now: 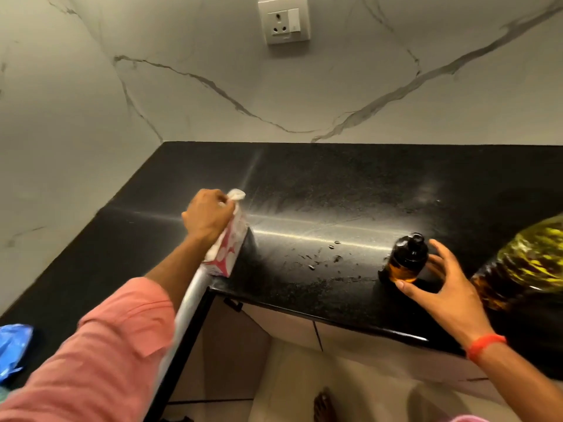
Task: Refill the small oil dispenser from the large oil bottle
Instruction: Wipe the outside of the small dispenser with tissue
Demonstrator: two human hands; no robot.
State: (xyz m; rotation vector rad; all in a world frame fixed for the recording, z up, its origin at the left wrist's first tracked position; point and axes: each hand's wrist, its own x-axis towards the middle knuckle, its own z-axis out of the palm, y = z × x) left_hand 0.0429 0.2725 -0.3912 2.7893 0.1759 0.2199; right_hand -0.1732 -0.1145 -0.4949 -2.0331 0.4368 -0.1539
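Observation:
The small oil dispenser (406, 259), dark glass with a black cap and amber oil in its lower part, stands upright near the front edge of the black counter (335, 184). My right hand (441, 287) is spread open just right of it, fingers curved around it but apart from the glass. The large oil bottle (527, 263), clear plastic with yellow oil, stands at the far right, partly cut off by the frame. My left hand (208, 216) pinches a white tissue at the top of a red-and-white tissue pack (227, 251) on the counter's inner corner.
Small oil drops (323, 257) lie on the counter between the tissue pack and the dispenser. A blue plastic bag (13, 351) sits at the far left edge. A wall socket (285, 21) is on the marble backsplash. The floor and a bare foot (323, 403) show below the counter.

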